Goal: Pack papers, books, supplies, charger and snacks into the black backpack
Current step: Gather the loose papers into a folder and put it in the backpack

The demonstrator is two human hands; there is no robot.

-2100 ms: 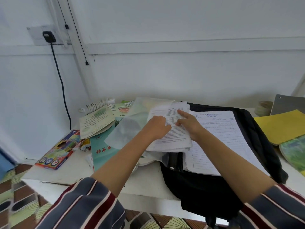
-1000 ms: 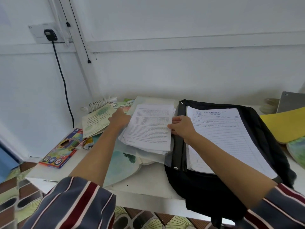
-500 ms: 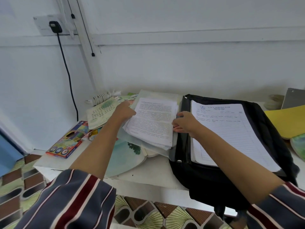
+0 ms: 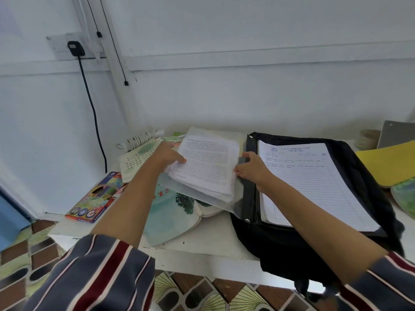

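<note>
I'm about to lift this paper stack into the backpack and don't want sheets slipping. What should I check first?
1. Left hand grips the stack at its left edge: ok.
2. Right hand grips its right edge: ok.
3. Sheets squared up: not ok, the lower sheets fan out at the near edge.
4. Backpack opening free: cannot tell, a lined pad lies across its top.
5. Clear sleeve under the stack is gripped with it: cannot tell.
</note>
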